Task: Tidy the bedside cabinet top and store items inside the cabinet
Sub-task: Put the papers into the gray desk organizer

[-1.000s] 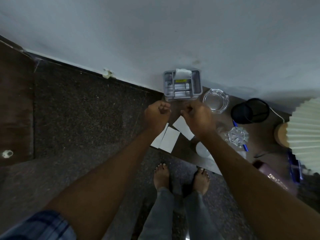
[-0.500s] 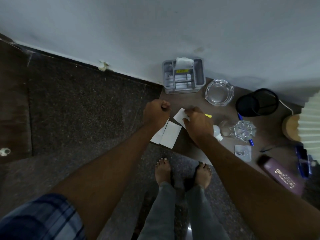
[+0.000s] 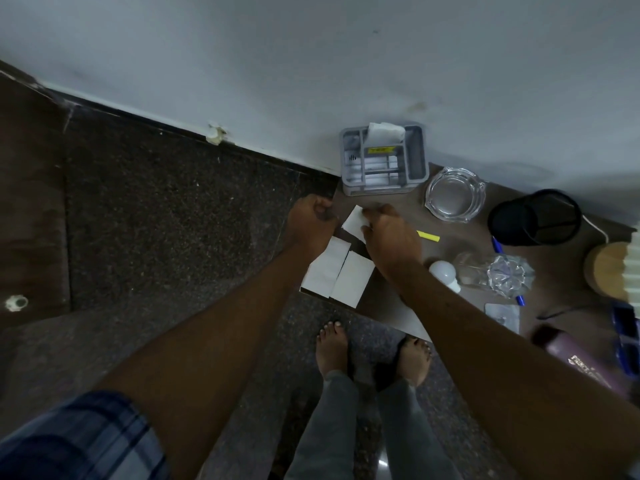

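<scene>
The brown cabinet top [image 3: 388,303] runs from centre to right. My left hand [image 3: 311,225] is a closed fist at the cabinet's left corner; whether anything is in it I cannot see. My right hand [image 3: 391,237] presses its fingers on a white paper slip [image 3: 353,221] lying on the top. Two more white paper slips [image 3: 337,273] lie side by side at the front left edge. A grey organiser tray [image 3: 382,161] with papers stands against the wall. A yellow strip [image 3: 428,235] lies just right of my right hand.
On the top stand a glass ashtray [image 3: 454,195], a black mesh cup [image 3: 535,216], a white bulb [image 3: 444,273], a crystal glass piece [image 3: 507,276], a blue pen [image 3: 497,244], a purple bottle [image 3: 581,365] and a pleated lamp [image 3: 613,271]. My bare feet [image 3: 332,348] stand on dark floor.
My right hand has dropped from a raised fist onto the white slip near the tray. The yellow strip and bulb have come into sight. My left fist stays at the corner.
</scene>
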A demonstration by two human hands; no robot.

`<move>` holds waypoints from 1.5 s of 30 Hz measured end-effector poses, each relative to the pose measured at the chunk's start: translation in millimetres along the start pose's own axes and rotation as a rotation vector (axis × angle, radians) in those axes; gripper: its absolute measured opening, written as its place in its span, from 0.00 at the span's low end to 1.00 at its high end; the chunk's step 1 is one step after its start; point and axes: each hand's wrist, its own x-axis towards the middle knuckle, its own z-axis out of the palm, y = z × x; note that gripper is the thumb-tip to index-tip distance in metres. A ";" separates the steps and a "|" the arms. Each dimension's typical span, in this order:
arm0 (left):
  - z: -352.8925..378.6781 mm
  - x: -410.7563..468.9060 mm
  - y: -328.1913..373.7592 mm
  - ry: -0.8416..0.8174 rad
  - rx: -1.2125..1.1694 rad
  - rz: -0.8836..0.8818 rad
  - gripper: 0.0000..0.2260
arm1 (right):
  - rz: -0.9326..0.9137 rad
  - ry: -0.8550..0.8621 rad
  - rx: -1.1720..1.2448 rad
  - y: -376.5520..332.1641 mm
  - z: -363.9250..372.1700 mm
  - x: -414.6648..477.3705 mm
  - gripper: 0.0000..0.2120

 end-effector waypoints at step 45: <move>-18.9 -47.6 19.5 -0.232 -0.960 -0.426 0.05 | 0.464 -0.031 1.429 -5.8 -49.4 -40.3 0.15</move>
